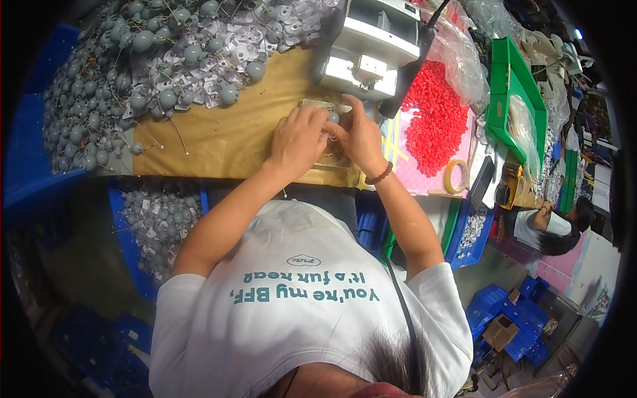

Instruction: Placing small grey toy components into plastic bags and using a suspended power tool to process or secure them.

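On the tan-covered bench, my left hand [298, 138] and my right hand [360, 137] meet just below a white machine. A small grey ball-shaped part [334, 117] shows between their fingertips. The left fingers are curled down around its near side. My right thumb reaches across to the left fingers, while the right index finger bends over the far side. Beneath the hands lies a flat plate-like base [334, 159], mostly covered by them. What the fingertips pinch in detail is hidden.
Heaped grey ball parts with thin stems and white tabs [142, 43] cover the bench's left. A white machine [378, 40] stands ahead. Rightward are small red parts [434, 113], a tape roll [456, 176] and a green tray [497, 119]. A co-worker [551, 229] sits far right.
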The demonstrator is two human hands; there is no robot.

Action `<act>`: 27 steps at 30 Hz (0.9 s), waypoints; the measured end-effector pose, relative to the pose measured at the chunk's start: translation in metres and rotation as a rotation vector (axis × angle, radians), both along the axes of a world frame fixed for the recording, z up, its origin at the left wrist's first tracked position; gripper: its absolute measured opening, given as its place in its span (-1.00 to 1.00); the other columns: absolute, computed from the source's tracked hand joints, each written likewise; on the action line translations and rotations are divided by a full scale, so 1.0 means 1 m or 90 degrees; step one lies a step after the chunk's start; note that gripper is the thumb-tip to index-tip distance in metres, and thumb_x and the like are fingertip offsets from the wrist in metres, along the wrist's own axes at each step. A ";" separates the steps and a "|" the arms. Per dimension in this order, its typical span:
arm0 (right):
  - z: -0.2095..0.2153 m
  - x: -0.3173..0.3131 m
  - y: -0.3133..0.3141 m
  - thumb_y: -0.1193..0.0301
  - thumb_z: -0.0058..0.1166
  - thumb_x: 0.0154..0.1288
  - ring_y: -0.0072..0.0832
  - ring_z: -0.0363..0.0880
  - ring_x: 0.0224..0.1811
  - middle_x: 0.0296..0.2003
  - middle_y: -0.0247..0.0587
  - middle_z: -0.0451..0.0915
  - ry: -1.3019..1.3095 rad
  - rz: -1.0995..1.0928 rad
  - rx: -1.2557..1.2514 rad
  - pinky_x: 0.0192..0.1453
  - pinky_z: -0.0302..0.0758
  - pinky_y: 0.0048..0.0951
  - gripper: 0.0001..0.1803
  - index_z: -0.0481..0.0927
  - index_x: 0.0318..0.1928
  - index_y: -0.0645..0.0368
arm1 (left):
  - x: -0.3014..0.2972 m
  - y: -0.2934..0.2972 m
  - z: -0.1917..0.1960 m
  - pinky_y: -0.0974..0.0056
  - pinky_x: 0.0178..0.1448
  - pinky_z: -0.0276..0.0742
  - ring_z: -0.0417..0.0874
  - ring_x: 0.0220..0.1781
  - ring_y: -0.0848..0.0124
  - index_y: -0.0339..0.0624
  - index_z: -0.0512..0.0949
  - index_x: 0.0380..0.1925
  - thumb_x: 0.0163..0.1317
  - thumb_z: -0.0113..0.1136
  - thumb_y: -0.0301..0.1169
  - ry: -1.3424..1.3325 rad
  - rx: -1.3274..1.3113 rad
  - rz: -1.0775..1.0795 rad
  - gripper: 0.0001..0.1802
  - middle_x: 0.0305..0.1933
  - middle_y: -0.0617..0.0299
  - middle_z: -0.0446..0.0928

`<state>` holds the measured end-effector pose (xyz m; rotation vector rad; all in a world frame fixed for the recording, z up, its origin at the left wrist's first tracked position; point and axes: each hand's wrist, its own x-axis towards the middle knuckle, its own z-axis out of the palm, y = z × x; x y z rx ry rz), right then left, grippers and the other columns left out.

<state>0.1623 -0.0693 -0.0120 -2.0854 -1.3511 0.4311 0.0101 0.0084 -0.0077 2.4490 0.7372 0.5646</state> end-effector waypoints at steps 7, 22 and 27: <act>0.007 0.043 -0.003 0.38 0.19 0.35 -0.41 0.59 -0.34 -0.23 -0.15 0.61 0.002 -0.014 0.316 -0.31 0.48 -0.43 -0.57 0.46 0.16 0.25 | 0.006 0.004 -0.003 0.10 0.06 0.46 0.50 0.01 0.18 -0.06 0.55 -0.06 0.04 0.34 -0.39 0.030 0.034 0.001 -0.60 -0.14 0.23 0.50; 0.079 0.085 0.028 0.69 0.34 0.13 -0.59 0.57 -0.34 -0.36 -0.31 0.59 0.165 -0.199 0.631 -0.21 0.52 -0.59 -0.44 0.37 0.12 0.32 | 0.011 0.001 -0.015 0.11 -0.03 0.48 0.51 -0.04 0.20 -0.05 0.55 -0.16 -0.01 0.34 -0.40 -0.022 0.077 0.011 -0.65 -0.21 0.24 0.49; 0.124 0.064 0.047 0.67 0.17 0.24 -0.39 0.65 -0.43 -0.39 -0.13 0.60 0.323 0.021 0.595 -0.24 0.62 -0.34 -0.45 0.22 0.18 0.37 | 0.015 -0.002 -0.020 0.10 -0.12 0.48 0.51 -0.03 0.22 -0.03 0.54 -0.20 -0.03 0.30 -0.41 -0.046 0.086 0.040 -0.68 -0.23 0.26 0.49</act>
